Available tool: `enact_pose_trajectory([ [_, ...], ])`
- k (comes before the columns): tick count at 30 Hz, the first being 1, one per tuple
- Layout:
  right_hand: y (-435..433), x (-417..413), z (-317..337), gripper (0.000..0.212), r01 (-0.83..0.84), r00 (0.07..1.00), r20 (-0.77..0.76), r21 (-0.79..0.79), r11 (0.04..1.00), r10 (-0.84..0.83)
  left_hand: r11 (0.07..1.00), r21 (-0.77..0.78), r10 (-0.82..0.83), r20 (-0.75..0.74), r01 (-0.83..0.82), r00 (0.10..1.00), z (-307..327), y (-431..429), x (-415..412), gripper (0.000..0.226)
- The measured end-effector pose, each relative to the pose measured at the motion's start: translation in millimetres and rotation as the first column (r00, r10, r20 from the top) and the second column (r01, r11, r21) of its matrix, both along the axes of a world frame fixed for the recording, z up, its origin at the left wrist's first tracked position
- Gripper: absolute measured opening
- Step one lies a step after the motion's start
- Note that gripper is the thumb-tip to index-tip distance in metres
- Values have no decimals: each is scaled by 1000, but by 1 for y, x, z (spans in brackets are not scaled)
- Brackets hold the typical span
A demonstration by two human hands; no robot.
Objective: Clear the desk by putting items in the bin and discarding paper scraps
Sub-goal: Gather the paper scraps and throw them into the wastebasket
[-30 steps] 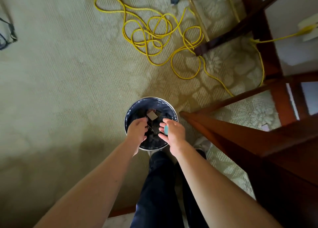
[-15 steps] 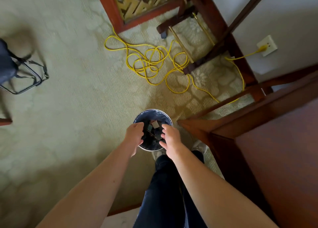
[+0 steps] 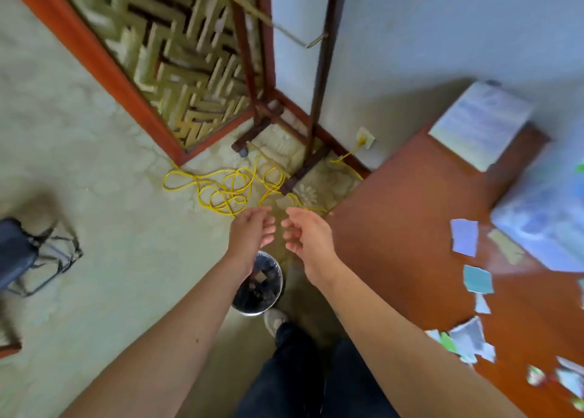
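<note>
A small round bin [image 3: 262,304] with a dark liner stands on the carpet by my feet, with paper scraps inside. My left hand [image 3: 249,234] and my right hand [image 3: 308,236] are raised side by side above and beyond it, fingers loosely curled, both holding nothing. On the wooden desk [image 3: 410,228] at the right lie several paper scraps: a lilac one [image 3: 464,237], a teal one [image 3: 477,279], and a torn heap [image 3: 467,342] near the front edge.
A yellow cable [image 3: 227,190] lies tangled on the carpet beyond my hands, running to a wall socket [image 3: 365,138]. A white booklet [image 3: 480,124] and a pale blue sheet [image 3: 543,221] sit on the desk. A dark folding chair [image 3: 28,253] stands at the left.
Both hands have lifted out of the bin, and the teal scrap my right hand held is gone from it. The view has swung up and right, bringing the desk top into sight.
</note>
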State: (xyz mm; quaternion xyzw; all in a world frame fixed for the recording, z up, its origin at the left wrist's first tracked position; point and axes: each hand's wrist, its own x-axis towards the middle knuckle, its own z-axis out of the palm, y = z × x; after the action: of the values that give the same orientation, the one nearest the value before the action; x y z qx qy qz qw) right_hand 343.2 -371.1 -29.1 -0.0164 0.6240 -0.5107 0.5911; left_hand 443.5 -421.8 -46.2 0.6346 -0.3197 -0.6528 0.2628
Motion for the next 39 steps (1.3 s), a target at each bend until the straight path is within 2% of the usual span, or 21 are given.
enact_pose_trajectory([
  [4, 33, -51, 30, 16, 87, 991, -99, -46, 995, -92, 980, -79, -180, 23, 181, 983, 30, 13, -55, 19],
  [8, 78, -103, 46, 22, 168, 970, -172, -49, 985, -174, 947, -89, -310, 18, 310, 951, 41, 41, -115, 20],
  [16, 163, -183, 60, 20, 302, 924, -224, -69, 951, -309, 876, -140, -465, 5, 461, 885, 53, 114, -207, 21],
  [19, 193, -208, 61, 23, 301, 908, -284, -67, 951, -308, 855, -152, -501, 5, 496, 865, 54, 139, -232, 20],
  [26, 231, -252, 40, 24, 248, 866, -446, -13, 969, -228, 784, -178, -586, 105, 595, 804, 37, 169, -266, 16],
  [28, 232, -261, 35, 29, 211, 851, -493, 7, 977, -180, 755, -198, -601, 173, 625, 781, 35, 170, -273, 16],
  [31, 234, -273, 31, 42, 98, 819, -572, 89, 991, -29, 684, -219, -637, 285, 696, 716, 35, 166, -282, 16],
  [36, 226, -286, 10, 55, -60, 746, -627, 272, 960, 224, 590, -164, -704, 374, 791, 603, 19, 146, -295, 23],
  [39, 216, -290, -1, 60, -137, 627, -687, 368, 920, 368, 489, -124, -730, 483, 863, 483, 9, 131, -302, 30],
])
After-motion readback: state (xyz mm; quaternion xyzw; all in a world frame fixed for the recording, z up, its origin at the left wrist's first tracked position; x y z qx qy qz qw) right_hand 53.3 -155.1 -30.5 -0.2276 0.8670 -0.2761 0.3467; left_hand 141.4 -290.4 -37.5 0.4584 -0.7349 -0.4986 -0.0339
